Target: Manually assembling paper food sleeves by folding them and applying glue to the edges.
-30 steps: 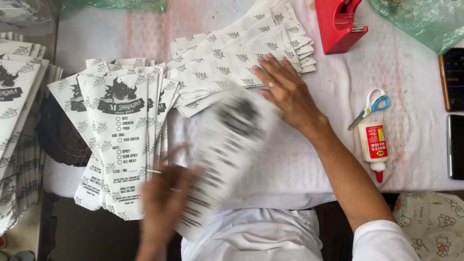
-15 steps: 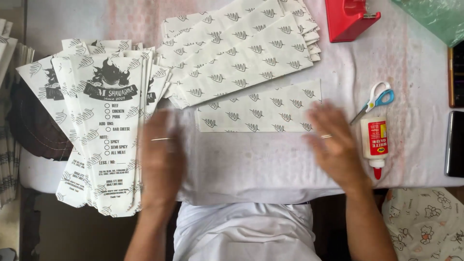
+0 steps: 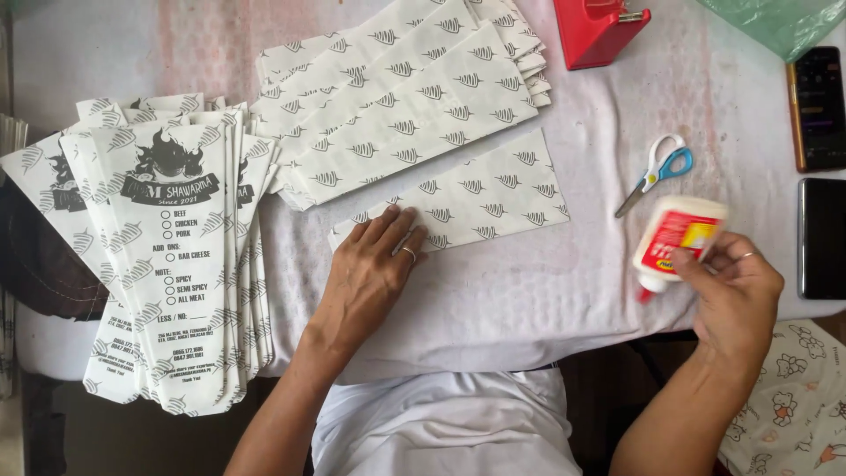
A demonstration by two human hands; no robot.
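From the head camera looking down, the left hand (image 3: 374, 264) lies flat with fingers spread, palm pressing on the near left corner of a single white paper sleeve (image 3: 467, 198) printed with little leaf marks, which sits on the white tablecloth (image 3: 529, 291) right in front of the person. The right hand (image 3: 736, 291) is curled around a small white glue bottle (image 3: 674, 238) with a red label, tipped so its nozzle points down and left, held above the cloth just right of the sleeve. Behind the sleeve there's a fanned stack of the same sleeves (image 3: 405, 97), and off to the left a pile of finished printed bags (image 3: 167, 256). Blue-handled scissors (image 3: 656, 172) lie just past the bottle, a red tape dispenser (image 3: 599, 26) sits at the far edge, and two phones (image 3: 820, 176) rest at the right
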